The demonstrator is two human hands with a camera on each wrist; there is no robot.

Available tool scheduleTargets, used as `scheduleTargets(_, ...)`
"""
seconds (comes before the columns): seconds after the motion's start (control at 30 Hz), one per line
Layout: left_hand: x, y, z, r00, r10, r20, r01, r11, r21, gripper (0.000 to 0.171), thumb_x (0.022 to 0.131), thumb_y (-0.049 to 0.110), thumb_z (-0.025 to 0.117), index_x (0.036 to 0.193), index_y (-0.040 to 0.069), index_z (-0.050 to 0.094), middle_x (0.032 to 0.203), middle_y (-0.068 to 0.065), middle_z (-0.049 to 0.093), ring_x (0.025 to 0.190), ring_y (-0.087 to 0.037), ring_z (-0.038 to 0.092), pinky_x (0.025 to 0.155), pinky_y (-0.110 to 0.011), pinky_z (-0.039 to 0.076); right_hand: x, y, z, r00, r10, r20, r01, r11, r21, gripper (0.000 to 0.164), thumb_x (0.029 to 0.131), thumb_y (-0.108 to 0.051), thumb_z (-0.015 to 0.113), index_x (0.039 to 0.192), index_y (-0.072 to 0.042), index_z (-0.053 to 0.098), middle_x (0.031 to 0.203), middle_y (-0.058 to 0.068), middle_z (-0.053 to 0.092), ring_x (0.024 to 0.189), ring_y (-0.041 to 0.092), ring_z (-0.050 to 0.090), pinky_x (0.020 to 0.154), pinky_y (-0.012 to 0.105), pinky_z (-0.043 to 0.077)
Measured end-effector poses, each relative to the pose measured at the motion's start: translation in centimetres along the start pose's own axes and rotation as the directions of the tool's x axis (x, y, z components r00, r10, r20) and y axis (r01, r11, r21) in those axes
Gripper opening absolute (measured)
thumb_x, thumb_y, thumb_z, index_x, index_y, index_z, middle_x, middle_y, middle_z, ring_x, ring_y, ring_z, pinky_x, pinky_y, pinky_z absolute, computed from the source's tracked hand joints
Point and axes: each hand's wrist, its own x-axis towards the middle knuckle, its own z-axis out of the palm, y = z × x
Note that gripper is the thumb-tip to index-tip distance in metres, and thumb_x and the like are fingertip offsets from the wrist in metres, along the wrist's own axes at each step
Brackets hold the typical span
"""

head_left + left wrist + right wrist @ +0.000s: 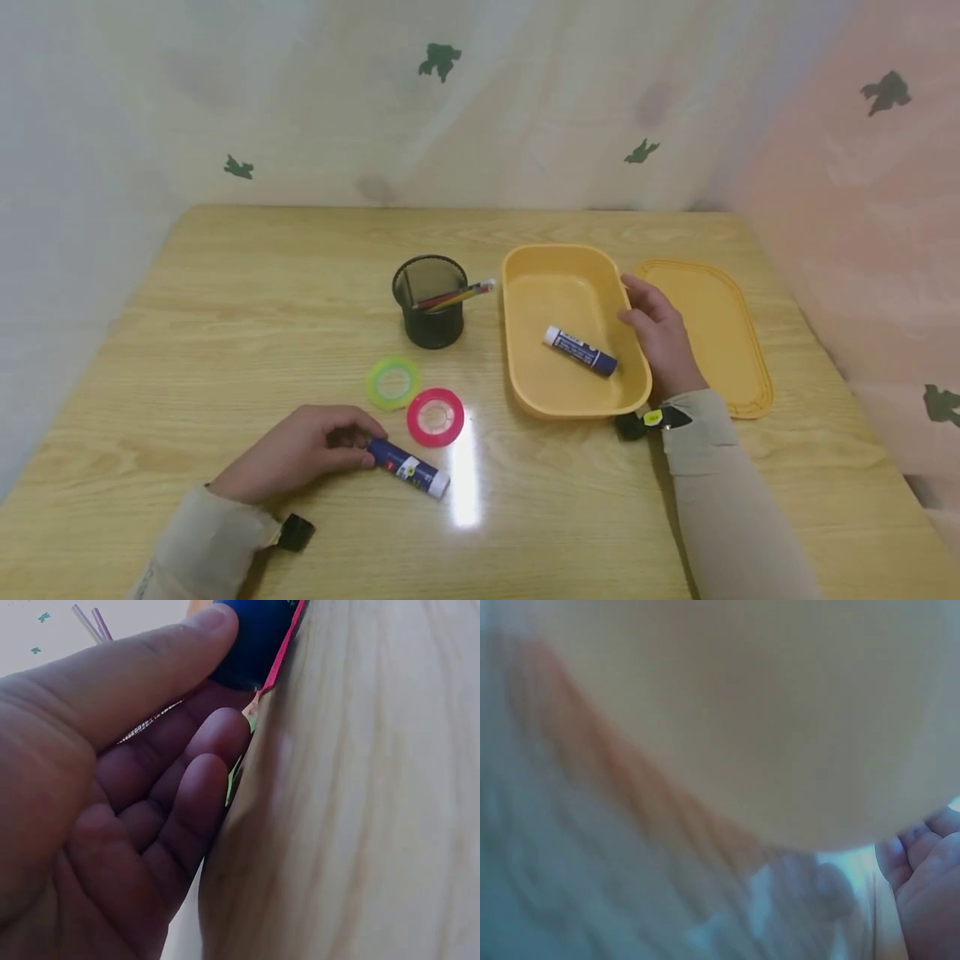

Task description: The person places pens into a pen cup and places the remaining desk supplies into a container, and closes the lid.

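Note:
My left hand (315, 446) pinches the blue end of a glue stick (408, 468) between thumb and fingers, low over the table. Its white end points to the lower right. In the left wrist view the thumb (172, 656) lies along the blue end. My right hand (663, 337) holds the right rim of a yellow plastic box (547, 400), thumb over the edge. Inside the box lies a second glue stick (580, 350), tilted, white end to the upper left. The box wall (780, 712) fills much of the right wrist view, blurred.
Just beyond the left hand lie a pink tape roll (437, 400) and a green tape roll (382, 400). A black mesh pen cup (433, 329) with pencils (457, 296) stands left of the box. A yellow lid (723, 333) lies flat at the right.

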Motion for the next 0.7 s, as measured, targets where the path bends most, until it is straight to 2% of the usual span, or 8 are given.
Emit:
scheduleTargets(0.17,-0.1,-0.1,0.0,1.000,-0.025,-0.016,0.024,0.999,-0.045,0.019,0.090,0.034,0.076,0.106,0.024,0.074,0.095,0.011,0.072,0.085,-0.013,0.068,0.079,-0.025,0.057,0.1,0.1,-0.1,1.000,-0.007,0.005,0.007,1.000,-0.008,0.052,0.102,-0.011,0.050,0.153,-0.020,0.043,0.149,0.016,0.045,0.127,0.027,0.050,0.090,0.018,0.051)
scheduleTargets(0.33,0.0,-0.4,0.2,0.999,-0.023,-0.037,0.019,0.996,-0.085,0.022,0.089,0.036,0.076,0.106,0.023,0.074,0.098,0.009,0.073,0.090,-0.013,0.070,0.082,-0.025,0.057,0.2,0.3,-0.1,1.000,-0.010,0.006,0.010,1.000,0.007,0.052,0.102,-0.010,0.050,0.152,-0.020,0.044,0.148,0.016,0.045,0.126,0.027,0.051,0.089,0.018,0.051)
scheduleTargets(0.5,0.3,-0.1,0.7,0.997,0.002,-0.081,-0.011,0.993,-0.118,0.023,0.088,0.035,0.077,0.108,0.023,0.074,0.100,0.008,0.073,0.091,-0.014,0.069,0.083,-0.026,0.057,0.3,0.3,0.0,1.000,-0.006,0.009,0.006,1.000,0.012,0.052,0.102,-0.010,0.051,0.152,-0.021,0.045,0.149,0.016,0.046,0.127,0.027,0.051,0.090,0.018,0.051)
scheduleTargets(0.7,0.6,0.4,1.6,0.987,0.069,-0.143,-0.098,0.974,-0.203,0.023,0.088,0.025,0.078,0.110,0.016,0.074,0.105,0.001,0.073,0.093,-0.016,0.070,0.083,-0.028,0.058,0.3,0.1,-0.1,1.000,-0.003,0.010,0.003,1.000,0.009,0.052,0.102,-0.011,0.052,0.153,-0.021,0.045,0.150,0.017,0.046,0.127,0.027,0.051,0.090,0.017,0.051)
